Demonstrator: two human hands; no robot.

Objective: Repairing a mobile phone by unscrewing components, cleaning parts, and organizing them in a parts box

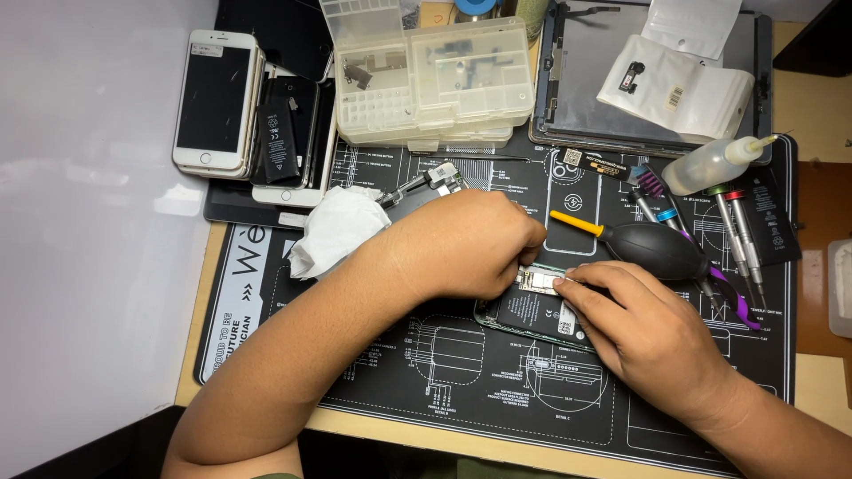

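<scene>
Both hands [550, 284] curl, fingertips pinching opened phone [532, 306].

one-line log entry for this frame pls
left hand: on opened phone | right hand: fingertips at phone's top edge | blower: beside, on mat

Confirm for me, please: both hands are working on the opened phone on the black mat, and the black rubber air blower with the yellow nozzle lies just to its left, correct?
Not quite. The head view shows the air blower lying to the right of the opened phone, not the left. The rest holds: the left hand and right hand are both on the phone, which rests on the black mat.
</scene>
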